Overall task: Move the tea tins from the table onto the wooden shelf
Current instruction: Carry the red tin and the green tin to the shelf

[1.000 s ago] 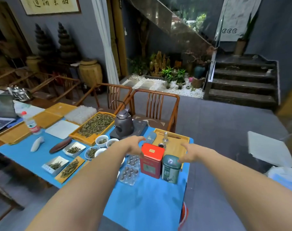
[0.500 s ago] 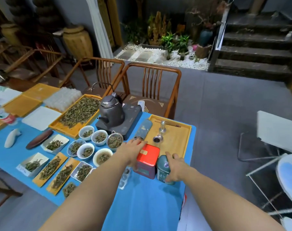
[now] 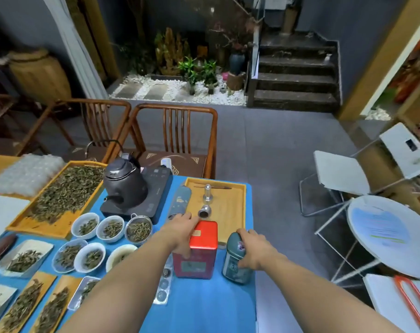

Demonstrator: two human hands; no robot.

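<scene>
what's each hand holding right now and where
Left hand grips the red tin at its upper left side; right hand grips the green tin on its right side.

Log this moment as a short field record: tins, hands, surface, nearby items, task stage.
tins: red tin, square; green tin, round; side by side, upright
left hand: gripping red tin
right hand: gripping green tin
surface: blue table, near its right edge
nearby: wooden tray behind tins; kettle further left
stage: tins not yet lifted; shelf not identifiable

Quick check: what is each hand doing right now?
Left hand: closed around the red tin, which stands on the table.
Right hand: closed around the green tin, also on the table.
</scene>
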